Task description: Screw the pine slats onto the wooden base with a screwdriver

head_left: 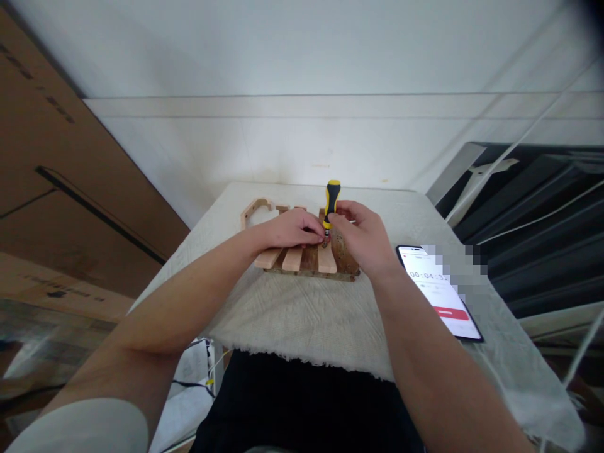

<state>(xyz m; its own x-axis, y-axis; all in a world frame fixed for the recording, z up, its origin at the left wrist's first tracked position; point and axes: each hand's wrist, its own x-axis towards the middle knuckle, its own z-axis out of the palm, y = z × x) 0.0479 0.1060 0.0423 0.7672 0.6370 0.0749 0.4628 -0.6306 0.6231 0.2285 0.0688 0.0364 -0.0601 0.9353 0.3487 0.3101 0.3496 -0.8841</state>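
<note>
My right hand (361, 229) grips a black-and-yellow screwdriver (332, 196) near its lower handle. The screwdriver stands almost upright, its tip down at a pale wooden slat (326, 259). My left hand (295, 228) is closed, its thumb and fingertips pinched together beside the tip; what they hold is too small to make out. Below both hands lies a dark brown wooden board (346, 255) with holes in it, and several pale slats rest across it. A curved pale wooden piece (255, 209) with holes sits behind my left wrist.
A phone (436, 283) showing a running timer lies on the cloth-covered table (302, 314), right of my forearm. Behind the table is a white wall (302, 145). A large cardboard box (85, 170) stands on the left, and dark folded panels (528, 214) lean on the right.
</note>
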